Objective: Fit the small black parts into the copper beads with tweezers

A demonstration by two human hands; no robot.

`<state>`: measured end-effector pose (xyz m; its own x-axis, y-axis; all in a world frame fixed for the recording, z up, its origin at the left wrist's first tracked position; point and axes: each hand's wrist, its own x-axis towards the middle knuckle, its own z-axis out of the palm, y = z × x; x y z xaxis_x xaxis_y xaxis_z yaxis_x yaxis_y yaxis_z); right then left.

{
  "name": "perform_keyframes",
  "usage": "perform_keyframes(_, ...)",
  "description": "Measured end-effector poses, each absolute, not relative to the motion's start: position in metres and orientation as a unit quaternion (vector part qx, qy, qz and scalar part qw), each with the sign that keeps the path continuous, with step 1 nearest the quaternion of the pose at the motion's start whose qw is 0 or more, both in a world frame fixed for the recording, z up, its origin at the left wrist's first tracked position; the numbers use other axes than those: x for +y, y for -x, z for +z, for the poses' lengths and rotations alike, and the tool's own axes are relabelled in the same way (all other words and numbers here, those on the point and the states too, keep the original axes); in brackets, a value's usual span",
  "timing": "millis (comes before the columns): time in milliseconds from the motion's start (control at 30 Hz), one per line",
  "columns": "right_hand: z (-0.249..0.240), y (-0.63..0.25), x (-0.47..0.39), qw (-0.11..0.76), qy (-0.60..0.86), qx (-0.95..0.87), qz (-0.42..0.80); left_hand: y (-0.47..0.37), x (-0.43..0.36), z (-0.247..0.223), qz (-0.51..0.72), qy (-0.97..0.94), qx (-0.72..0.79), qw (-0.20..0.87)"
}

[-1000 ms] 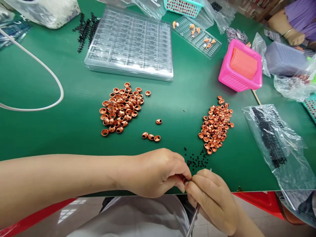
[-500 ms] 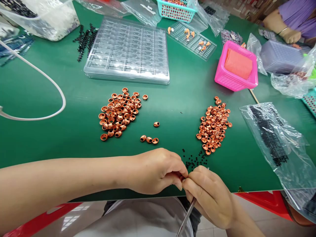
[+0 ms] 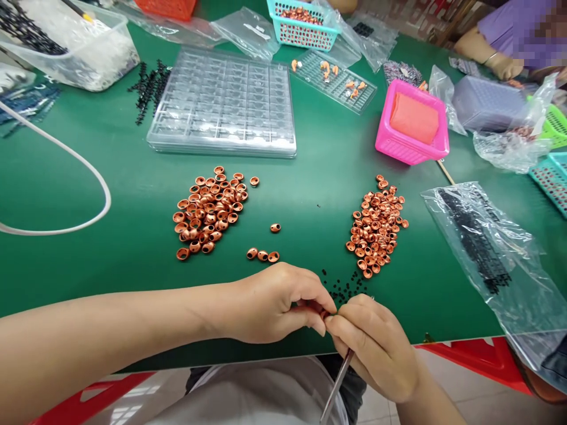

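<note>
My left hand pinches a small copper-coloured piece between thumb and fingers at the table's near edge. Against it are the fingertips of my right hand, closed around metal tweezers whose shank slants down toward my lap. Whether my right fingers also grip the piece is hidden. Tiny black parts lie scattered just beyond my hands. One heap of copper pieces is at left, and another heap of smaller ones at right. Several loose copper pieces sit between the heaps.
Stacked clear trays stand behind the left heap. A pink basket holds an orange-red block. Right of it lies a plastic bag of black parts. A white cable curves at left. Another person's hand rests at the far right.
The view has shifted slightly, so the table's objects appear a little further left. My hands keep nearly the same pose around the copper piece and tweezers.
</note>
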<state>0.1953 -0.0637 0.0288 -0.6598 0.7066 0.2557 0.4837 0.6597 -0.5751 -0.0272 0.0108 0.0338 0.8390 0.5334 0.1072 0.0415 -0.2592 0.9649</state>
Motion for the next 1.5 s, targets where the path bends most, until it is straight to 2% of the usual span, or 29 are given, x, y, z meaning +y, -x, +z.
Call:
perform_keyframes(200, 0.022, -0.195, -0.073, 0.369, 0.385, -0.828, 0.172, 0.027, 0.014, 0.035, 0.207, -0.732, 0.202, 0.617)
perform_keyframes(333, 0.024, -0.198, -0.077, 0.401, 0.41, -0.803, 0.164, 0.027, 0.014, 0.036, 0.201, -0.712, 0.211, 0.639)
perform_keyframes(600, 0.02, -0.199, -0.082, 0.379, 0.405, -0.817, 0.158, 0.026, 0.012, 0.033, 0.192, -0.709, 0.204, 0.648)
perform_keyframes(1100, 0.019, -0.199, -0.08, 0.267, 0.351, -0.877, 0.192, 0.026, 0.007, 0.03, 0.219, -0.837, 0.138, 0.481)
perform_keyframes(1300, 0.021, -0.197, -0.078, 0.238, 0.348, -0.885, 0.197, 0.027, 0.004, 0.028, 0.216, -0.842, 0.133, 0.477)
perform_keyframes(1500, 0.018, -0.199, -0.079, 0.25, 0.341, -0.883, 0.204, 0.025, 0.005, 0.028, 0.211, -0.831, 0.147, 0.493)
